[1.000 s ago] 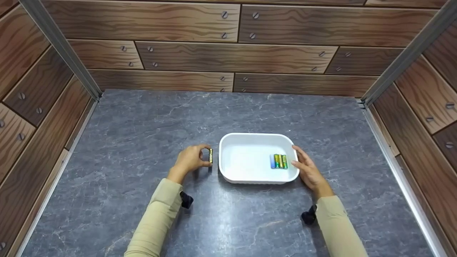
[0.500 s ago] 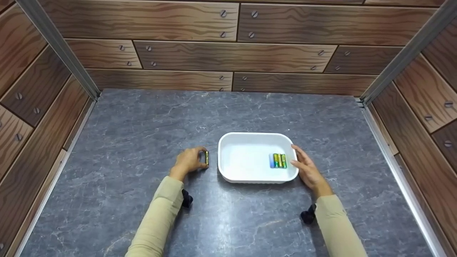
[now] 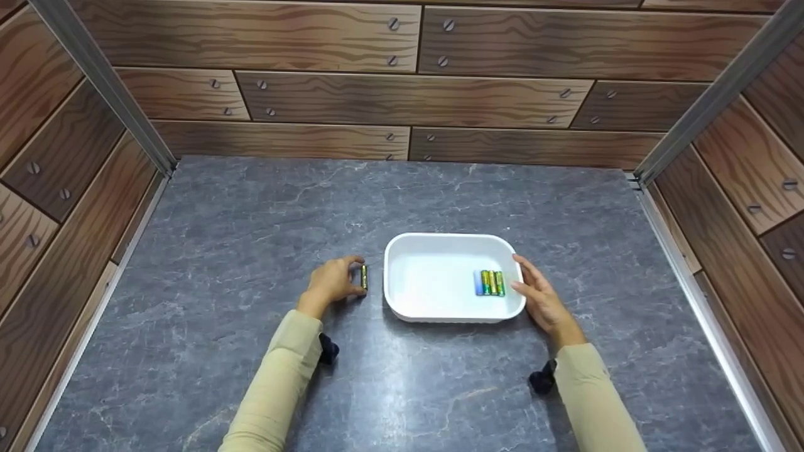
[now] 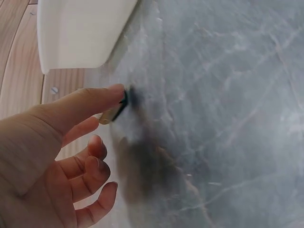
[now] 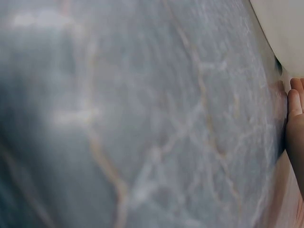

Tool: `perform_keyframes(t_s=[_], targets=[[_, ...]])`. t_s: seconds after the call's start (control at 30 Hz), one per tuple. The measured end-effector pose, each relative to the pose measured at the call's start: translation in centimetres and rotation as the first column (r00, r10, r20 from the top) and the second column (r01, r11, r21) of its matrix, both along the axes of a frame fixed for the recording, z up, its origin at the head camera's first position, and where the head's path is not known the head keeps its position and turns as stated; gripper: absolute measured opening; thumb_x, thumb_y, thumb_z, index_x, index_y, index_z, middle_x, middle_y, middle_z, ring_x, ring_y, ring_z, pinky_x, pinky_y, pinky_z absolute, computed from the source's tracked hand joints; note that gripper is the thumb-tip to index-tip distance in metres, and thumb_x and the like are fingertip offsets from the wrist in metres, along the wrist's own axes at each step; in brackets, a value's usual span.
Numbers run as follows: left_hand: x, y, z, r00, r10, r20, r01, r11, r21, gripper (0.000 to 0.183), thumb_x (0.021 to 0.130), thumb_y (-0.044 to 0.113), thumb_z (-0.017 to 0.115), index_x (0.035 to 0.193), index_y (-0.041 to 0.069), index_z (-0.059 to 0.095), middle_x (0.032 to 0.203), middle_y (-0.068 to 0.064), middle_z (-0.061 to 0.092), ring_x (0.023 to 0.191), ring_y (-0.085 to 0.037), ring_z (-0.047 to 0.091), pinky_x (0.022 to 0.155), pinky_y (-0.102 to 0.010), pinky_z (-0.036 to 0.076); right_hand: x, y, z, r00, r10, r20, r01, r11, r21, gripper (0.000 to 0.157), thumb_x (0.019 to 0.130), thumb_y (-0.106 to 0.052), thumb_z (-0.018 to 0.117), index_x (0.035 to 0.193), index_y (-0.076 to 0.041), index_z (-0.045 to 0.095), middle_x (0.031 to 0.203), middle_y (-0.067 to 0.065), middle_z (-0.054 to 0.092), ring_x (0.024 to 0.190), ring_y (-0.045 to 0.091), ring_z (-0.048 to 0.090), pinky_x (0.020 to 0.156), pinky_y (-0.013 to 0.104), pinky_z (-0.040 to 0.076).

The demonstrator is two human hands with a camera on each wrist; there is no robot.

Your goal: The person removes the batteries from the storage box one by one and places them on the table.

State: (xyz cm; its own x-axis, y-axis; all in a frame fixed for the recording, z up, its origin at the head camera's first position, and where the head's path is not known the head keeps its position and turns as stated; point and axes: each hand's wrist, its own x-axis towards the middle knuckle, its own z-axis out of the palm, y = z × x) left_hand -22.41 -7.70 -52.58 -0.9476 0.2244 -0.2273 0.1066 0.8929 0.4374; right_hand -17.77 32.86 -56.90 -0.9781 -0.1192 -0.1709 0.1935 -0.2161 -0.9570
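Observation:
In the head view my left hand [image 3: 331, 279] pinches a slim green-and-gold battery [image 3: 364, 277] by its ends, left of a white plastic tub [image 3: 440, 317]. The left wrist view shows the thumb against the green end of the battery [image 4: 113, 113], just over the tabletop; the other fingers hang curled. My right hand [image 3: 545, 301] holds the right side of the tub, thumb over the rim. Inside the tub, near that side, three green-and-gold batteries [image 3: 492, 283] lie side by side, with a pale blue strip [image 3: 478, 283] beside them. The right wrist view catches only part of the hand [image 5: 295, 102].
A grey marbled tabletop [image 3: 264, 207] lies under everything. Wood-plank-patterned panels [image 3: 352, 100] stand at the back and both sides, joined by metal corner posts [image 3: 107, 81]. Black wrist cameras [image 3: 328, 348] sit under both sleeves.
My left hand and its battery have shifted slightly left, away from the tub, during the first half second, then stay nearly still. The right hand and the tub keep their places.

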Motion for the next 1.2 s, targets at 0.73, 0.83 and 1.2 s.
perform_keyframes(t_s=[0.73,0.83,1.2], targets=[[1.3,3.4,4.7,0.99,-0.079,-0.121,0.098,0.982,0.162,0.046,0.081,0.029,0.077,0.123,0.016,0.064,0.085,-0.009,0.065,0.061,-0.011,0.043,0.055,-0.025,0.031,-0.1,-0.2,0.1,0.999,-0.017,0.032,0.016,1.0,0.013,0.057,0.093,0.003,0.05,0.145,-0.017,0.036,0.127,-0.021,0.054,0.117,0.0,0.053,0.094,0.02,0.048],[1.4,4.0,4.9,0.984,-0.099,-0.145,0.125,0.975,0.183,0.045,0.08,0.027,0.078,0.122,0.015,0.065,0.083,-0.007,0.064,0.062,-0.011,0.042,0.056,-0.025,0.031,-0.1,-0.2,0.1,0.999,-0.007,0.037,0.007,1.0,0.014,0.06,0.093,0.003,0.049,0.148,-0.014,0.032,0.128,-0.022,0.052,0.118,-0.002,0.052,0.095,0.02,0.047],[1.7,6.8,5.2,0.962,-0.184,-0.201,0.227,0.95,0.215,0.044,0.081,0.028,0.077,0.121,0.014,0.065,0.081,-0.006,0.062,0.063,-0.011,0.04,0.058,-0.023,0.031,-0.1,0.0,0.0,1.0,-0.004,0.02,0.004,1.0,0.009,0.06,0.093,0.004,0.049,0.148,-0.016,0.033,0.127,-0.025,0.053,0.119,-0.003,0.051,0.095,0.02,0.047]])
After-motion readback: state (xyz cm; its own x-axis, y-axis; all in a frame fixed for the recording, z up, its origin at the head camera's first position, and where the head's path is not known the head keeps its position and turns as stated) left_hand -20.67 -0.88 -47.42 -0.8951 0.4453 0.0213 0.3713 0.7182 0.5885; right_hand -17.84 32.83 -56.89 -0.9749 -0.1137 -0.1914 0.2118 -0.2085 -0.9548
